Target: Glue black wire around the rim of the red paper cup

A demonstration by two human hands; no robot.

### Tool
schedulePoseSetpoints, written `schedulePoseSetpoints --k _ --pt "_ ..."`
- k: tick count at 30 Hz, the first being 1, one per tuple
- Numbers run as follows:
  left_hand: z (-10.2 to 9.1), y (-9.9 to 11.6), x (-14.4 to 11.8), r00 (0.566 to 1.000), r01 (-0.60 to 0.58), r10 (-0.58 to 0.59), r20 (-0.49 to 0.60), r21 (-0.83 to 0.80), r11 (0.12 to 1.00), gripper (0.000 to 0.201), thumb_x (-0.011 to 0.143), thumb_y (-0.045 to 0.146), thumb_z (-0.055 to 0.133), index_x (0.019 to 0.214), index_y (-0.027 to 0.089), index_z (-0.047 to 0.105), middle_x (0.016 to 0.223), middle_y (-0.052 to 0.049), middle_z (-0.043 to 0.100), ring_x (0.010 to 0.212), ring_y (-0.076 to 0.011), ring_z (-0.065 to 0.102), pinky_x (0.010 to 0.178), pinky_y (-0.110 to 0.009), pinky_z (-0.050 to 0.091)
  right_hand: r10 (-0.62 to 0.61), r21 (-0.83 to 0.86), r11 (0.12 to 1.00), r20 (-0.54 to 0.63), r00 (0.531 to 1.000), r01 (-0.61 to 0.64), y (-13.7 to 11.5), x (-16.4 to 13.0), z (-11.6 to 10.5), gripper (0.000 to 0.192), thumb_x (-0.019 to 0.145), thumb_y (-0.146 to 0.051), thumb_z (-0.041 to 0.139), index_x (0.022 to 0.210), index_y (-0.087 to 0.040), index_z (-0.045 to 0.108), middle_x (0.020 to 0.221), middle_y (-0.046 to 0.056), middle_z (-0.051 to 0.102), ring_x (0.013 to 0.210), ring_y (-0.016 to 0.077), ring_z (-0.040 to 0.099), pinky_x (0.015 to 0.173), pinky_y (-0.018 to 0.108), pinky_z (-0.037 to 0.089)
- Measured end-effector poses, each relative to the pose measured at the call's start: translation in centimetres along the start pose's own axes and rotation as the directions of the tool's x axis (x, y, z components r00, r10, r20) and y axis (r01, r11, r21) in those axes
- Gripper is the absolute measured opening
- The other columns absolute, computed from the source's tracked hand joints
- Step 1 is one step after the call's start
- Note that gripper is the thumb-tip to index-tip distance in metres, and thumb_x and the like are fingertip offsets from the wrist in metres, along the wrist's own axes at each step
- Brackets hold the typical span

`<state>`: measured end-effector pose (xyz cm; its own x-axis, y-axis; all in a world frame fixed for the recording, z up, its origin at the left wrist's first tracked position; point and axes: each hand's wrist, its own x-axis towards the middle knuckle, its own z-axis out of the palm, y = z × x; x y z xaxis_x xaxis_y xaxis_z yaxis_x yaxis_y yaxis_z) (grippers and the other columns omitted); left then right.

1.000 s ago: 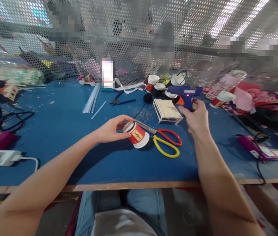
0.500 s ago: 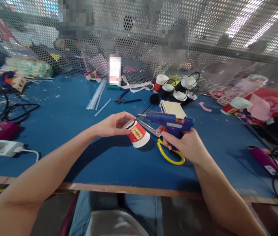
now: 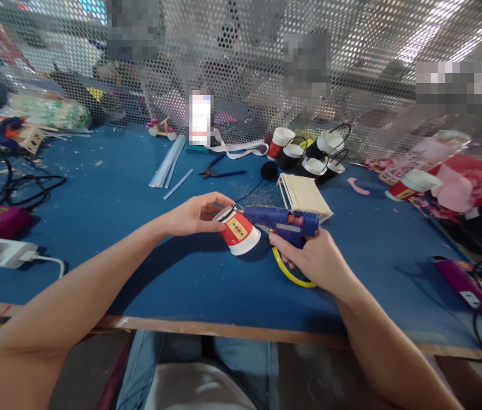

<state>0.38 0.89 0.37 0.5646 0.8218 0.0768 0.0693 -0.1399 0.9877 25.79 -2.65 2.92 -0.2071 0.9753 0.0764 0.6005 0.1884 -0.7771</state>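
My left hand (image 3: 201,214) grips a red and white paper cup (image 3: 239,232), tilted over the blue table, fingers at its narrower end. A black cord (image 3: 249,193) runs from that end of the cup back to a small black ball of cord (image 3: 268,170). In my right hand (image 3: 309,255) is a blue hot glue gun (image 3: 281,219), its nozzle at the cup's edge near my left fingertips; whether it touches I cannot tell. Yellow-handled scissors (image 3: 292,275) lie beneath the glue gun, mostly hidden by it and my right hand.
Behind lie clear glue sticks (image 3: 167,162), pliers (image 3: 219,173), white ribbon (image 3: 241,151) and a stick-built wooden piece (image 3: 307,195). Several black-wrapped cups with handles (image 3: 325,145) stand near the perforated screen (image 3: 241,68). Purple power strips (image 3: 477,285) sit at both sides; black cable (image 3: 31,191) coils left.
The glue gun in my right hand has moved left and slightly down, bringing its nozzle to the cup's edge. My left hand and the cup stay nearly still.
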Motion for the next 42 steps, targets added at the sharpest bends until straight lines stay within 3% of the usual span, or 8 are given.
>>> schedulePoseSetpoints --k 9,16,23,28,33,38,42 --pt "0.2 0.2 0.0 1.000 0.013 -0.013 -0.023 0.007 1.000 0.046 0.070 0.022 0.068 0.111 0.016 0.047 0.111 -0.011 0.060 0.098 -0.0171 0.060 0.088 -0.037 0.046 -0.042 -0.111 0.993 -0.045 0.998 0.037 -0.2 -0.5 0.1 0.030 0.070 -0.045 0.062 0.056 -0.020 0.052 0.046 -0.001 0.053 0.042 0.0143 0.051 0.039 0.027 0.042" --pt "0.2 0.1 -0.1 1.000 0.021 -0.020 -0.022 0.017 1.000 0.047 0.071 0.022 0.067 0.113 0.016 0.046 0.111 -0.011 0.060 0.098 -0.0174 0.059 0.089 -0.038 0.046 -0.195 -0.155 0.971 -0.061 0.979 0.184 -1.1 -0.8 0.0 0.017 0.071 -0.035 0.060 0.062 -0.020 0.061 0.045 -0.001 0.047 0.043 0.0137 0.048 0.037 0.025 0.036" --pt "0.2 0.2 0.0 1.000 0.019 -0.019 -0.011 0.010 1.000 0.048 0.071 0.024 0.067 0.113 0.016 0.046 0.111 -0.011 0.059 0.099 -0.0180 0.059 0.088 -0.037 0.046 -0.186 -0.185 0.966 -0.026 0.982 0.179 -1.5 -1.0 -0.3 0.023 0.074 -0.036 0.055 0.067 -0.016 0.064 0.047 0.000 0.051 0.047 0.0131 0.051 0.040 0.022 0.037" --pt "0.2 0.2 -0.1 1.000 0.014 -0.014 -0.005 0.025 1.000 0.047 0.071 0.024 0.067 0.113 0.016 0.046 0.110 -0.011 0.059 0.100 -0.0183 0.058 0.088 -0.036 0.045 -0.167 -0.252 0.957 -0.068 0.984 0.145 -1.4 -1.1 -0.6 0.023 0.073 -0.034 0.057 0.071 -0.014 0.067 0.042 0.000 0.048 0.047 0.0133 0.051 0.040 0.022 0.036" --pt "0.2 0.2 -0.1 1.000 0.013 -0.013 -0.001 0.010 1.000 0.048 0.071 0.023 0.068 0.113 0.016 0.046 0.109 -0.010 0.059 0.098 -0.0171 0.058 0.088 -0.035 0.045 -0.168 -0.228 0.960 -0.015 0.986 0.160 -1.6 -1.2 -0.6 0.026 0.075 -0.037 0.054 0.069 -0.015 0.065 0.044 0.000 0.049 0.045 0.0122 0.049 0.038 0.021 0.035" --pt "0.3 0.4 -0.1 1.000 0.011 -0.011 -0.004 0.021 1.000 0.047 0.070 0.021 0.068 0.112 0.015 0.047 0.105 -0.009 0.060 0.095 -0.0162 0.058 0.086 -0.034 0.045 -0.107 -0.249 0.965 -0.073 0.992 0.086 -1.7 -1.1 -0.6 0.025 0.073 -0.038 0.057 0.062 -0.016 0.062 0.041 0.000 0.046 0.047 0.0138 0.051 0.038 0.022 0.035" --pt "0.3 0.3 -0.1 1.000 -0.003 0.003 0.009 0.022 1.000 0.048 0.070 0.022 0.068 0.113 0.016 0.047 0.106 -0.009 0.060 0.095 -0.0158 0.058 0.086 -0.034 0.045 -0.130 -0.208 0.970 0.000 0.992 0.127 -2.0 -1.1 -0.5 0.023 0.073 -0.035 0.056 0.064 -0.016 0.063 0.043 -0.001 0.047 0.045 0.0124 0.048 0.040 0.023 0.037"
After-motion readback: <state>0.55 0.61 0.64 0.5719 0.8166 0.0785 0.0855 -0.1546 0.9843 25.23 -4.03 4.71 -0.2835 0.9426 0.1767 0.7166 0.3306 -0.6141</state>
